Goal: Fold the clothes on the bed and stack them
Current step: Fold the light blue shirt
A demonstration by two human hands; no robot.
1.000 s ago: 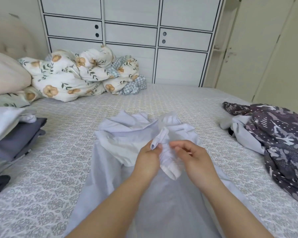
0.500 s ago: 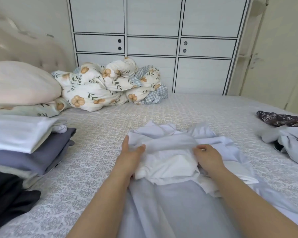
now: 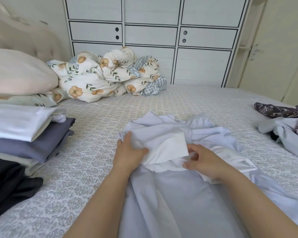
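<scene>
A pale blue garment lies spread on the patterned bed in front of me, its far end bunched with a white inner flap turned up. My left hand grips the left side of that flap, thumb on top. At the flap's lower right corner, my right hand pinches the white fabric with curled fingers. A stack of folded clothes in white, grey-blue and black sits at the left. Unfolded clothes, a dark patterned piece over a pale blue one, lie at the right.
A floral duvet is heaped at the far side of the bed, with pillows and a padded headboard to the left. A white wardrobe stands behind the bed. A door is at the right.
My hands went from pinching a raised strip of white fabric together to spreading it apart and laying it flat on the garment. The view has swung left, showing more of the folded stack.
</scene>
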